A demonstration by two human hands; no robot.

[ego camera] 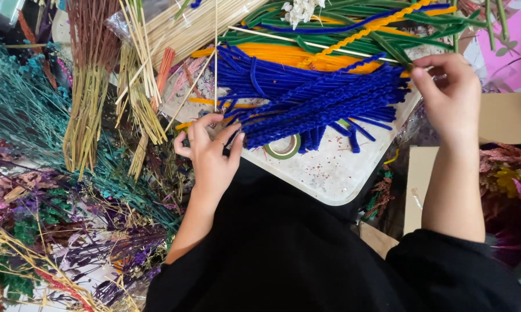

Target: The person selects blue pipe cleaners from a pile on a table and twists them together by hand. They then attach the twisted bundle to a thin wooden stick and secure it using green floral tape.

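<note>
A: Head view, looking down: a person in black sleeves is working at a cluttered desk (335,173), both hands reaching into a heap of blue chenille stems (312,98) that is lying across the white desktop.

B: Where is the heap sitting relative to each hand?

A: It is stretching between them. The left hand (209,153) is resting at the heap's lower left end, fingers partly curled and loosely spread, thumb and forefinger closing on the tips of the nearest blue strands. The right hand (451,92) is hovering at the heap's upper right end, fingers narrowed into a pinch; what it is pinching is too thin to make out, though a pale stick (306,43) is running toward it across the pile.

B: And around the heap?

A: A roll of green tape (283,147) is lying just below the blue stems, near the left hand's fingertips. Orange stems (283,56) are showing beneath the blue ones, and green stems (353,26) are piling up behind them. Bundles of straw-coloured dried stalks (87,98) are lying to the left, beside teal dried foliage (18,104). A pink sheet (517,52) is showing at the upper right, beyond the right hand.
</note>
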